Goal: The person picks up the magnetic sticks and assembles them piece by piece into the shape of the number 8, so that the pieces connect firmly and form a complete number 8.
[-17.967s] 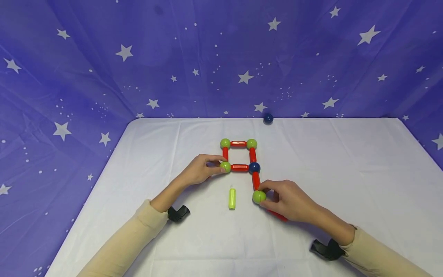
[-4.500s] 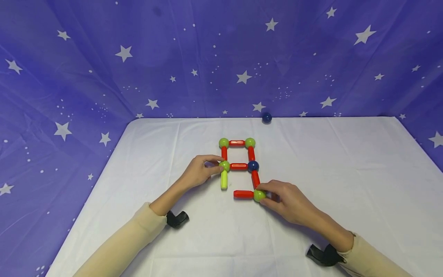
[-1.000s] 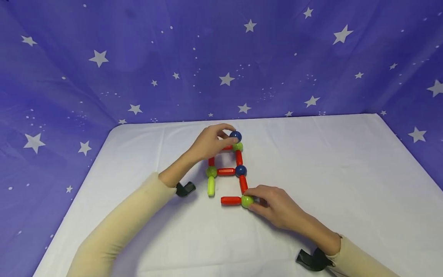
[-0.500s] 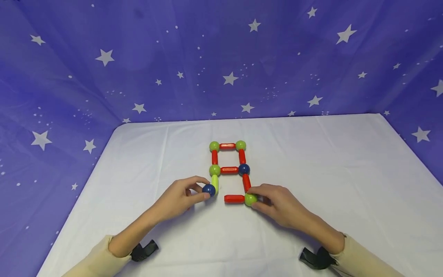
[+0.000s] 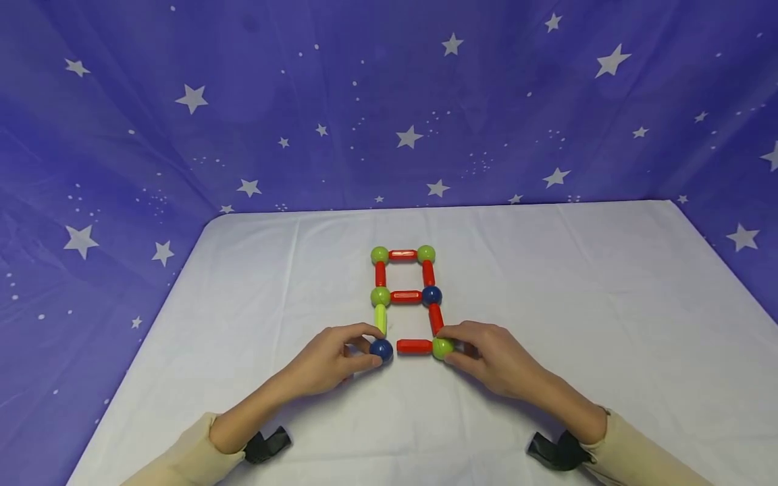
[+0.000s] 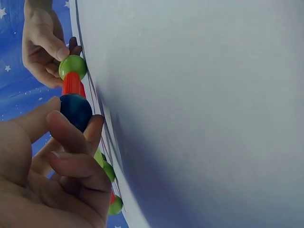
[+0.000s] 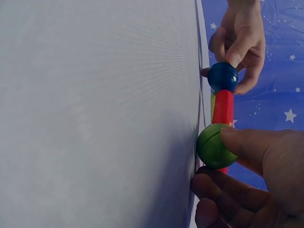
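Note:
My left hand (image 5: 331,361) pinches a dark blue ball (image 5: 381,350) between thumb and fingers, at the near left of a ball-and-rod frame on the table. A yellow-green rod (image 5: 380,318) runs from a green ball (image 5: 380,296) down to the blue ball; the fingers hide where they meet. My right hand (image 5: 501,358) grips another green ball (image 5: 442,348), which bears a red rod (image 5: 415,346) pointing left. In the head view a thin gap shows between that rod's tip and the blue ball. A small red bit shows under my left hand, mostly hidden.
Beyond the hands, red rods join two far green balls (image 5: 427,254), the middle green ball and a second blue ball (image 5: 431,295) into a square. White cloth (image 5: 577,290) covers the table, and a purple starry curtain (image 5: 389,101) stands behind its far edge.
My left hand has fetched the blue ball from the far edge to the frame's near left. Earlier, the yellow-green rod joined the green ball and the near red rod swung left. My right hand stays.

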The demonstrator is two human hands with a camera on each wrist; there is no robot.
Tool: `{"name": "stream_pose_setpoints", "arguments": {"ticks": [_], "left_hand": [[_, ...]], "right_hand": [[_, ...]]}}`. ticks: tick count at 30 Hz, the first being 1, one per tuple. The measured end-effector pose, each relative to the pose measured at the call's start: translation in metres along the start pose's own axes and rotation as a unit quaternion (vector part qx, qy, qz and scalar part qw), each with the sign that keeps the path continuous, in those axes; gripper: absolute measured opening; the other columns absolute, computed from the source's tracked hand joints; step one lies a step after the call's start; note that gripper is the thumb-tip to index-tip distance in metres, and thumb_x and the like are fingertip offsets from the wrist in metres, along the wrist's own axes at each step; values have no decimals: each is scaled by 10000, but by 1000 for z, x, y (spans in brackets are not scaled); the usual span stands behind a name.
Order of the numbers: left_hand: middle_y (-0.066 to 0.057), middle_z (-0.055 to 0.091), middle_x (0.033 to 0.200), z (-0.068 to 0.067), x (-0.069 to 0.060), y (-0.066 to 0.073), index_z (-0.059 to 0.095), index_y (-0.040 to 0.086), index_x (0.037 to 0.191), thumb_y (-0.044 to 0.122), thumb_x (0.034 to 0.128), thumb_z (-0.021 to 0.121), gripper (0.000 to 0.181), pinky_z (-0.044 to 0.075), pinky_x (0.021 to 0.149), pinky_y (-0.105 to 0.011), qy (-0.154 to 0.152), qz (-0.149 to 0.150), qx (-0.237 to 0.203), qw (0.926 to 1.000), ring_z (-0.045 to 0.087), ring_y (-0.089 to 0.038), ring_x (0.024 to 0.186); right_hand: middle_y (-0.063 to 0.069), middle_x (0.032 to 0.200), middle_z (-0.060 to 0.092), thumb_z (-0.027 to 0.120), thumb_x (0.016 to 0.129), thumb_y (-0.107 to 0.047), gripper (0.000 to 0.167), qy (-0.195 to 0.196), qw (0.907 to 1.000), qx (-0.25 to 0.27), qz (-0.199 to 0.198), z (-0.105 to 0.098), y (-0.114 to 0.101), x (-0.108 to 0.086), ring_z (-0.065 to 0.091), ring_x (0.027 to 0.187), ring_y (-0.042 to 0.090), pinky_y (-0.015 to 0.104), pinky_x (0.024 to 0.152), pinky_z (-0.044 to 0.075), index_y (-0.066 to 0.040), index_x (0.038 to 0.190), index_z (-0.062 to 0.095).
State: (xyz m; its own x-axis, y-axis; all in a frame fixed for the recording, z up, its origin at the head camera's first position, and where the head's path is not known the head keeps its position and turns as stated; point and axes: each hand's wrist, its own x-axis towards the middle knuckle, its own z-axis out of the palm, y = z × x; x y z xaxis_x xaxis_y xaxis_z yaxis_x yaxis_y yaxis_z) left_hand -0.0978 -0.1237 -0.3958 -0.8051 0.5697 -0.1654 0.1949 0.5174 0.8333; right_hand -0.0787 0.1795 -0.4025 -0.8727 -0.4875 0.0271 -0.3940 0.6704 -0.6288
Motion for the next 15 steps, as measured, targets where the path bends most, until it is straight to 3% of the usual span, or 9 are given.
{"name": "stream_pose_setpoints", "arguments": {"ticks": [15], "left_hand": [[36, 689, 939, 1, 2, 1, 651, 240, 1229, 236, 919, 721, 317, 428, 418, -272, 214, -121, -44, 9997, 523, -126, 442]], "right_hand": [[-140, 926, 606, 773, 866, -156, 352, -1, 10000, -65, 57, 0, -2, 0, 498, 726, 61, 230, 626, 457, -161, 1210, 701]]}}
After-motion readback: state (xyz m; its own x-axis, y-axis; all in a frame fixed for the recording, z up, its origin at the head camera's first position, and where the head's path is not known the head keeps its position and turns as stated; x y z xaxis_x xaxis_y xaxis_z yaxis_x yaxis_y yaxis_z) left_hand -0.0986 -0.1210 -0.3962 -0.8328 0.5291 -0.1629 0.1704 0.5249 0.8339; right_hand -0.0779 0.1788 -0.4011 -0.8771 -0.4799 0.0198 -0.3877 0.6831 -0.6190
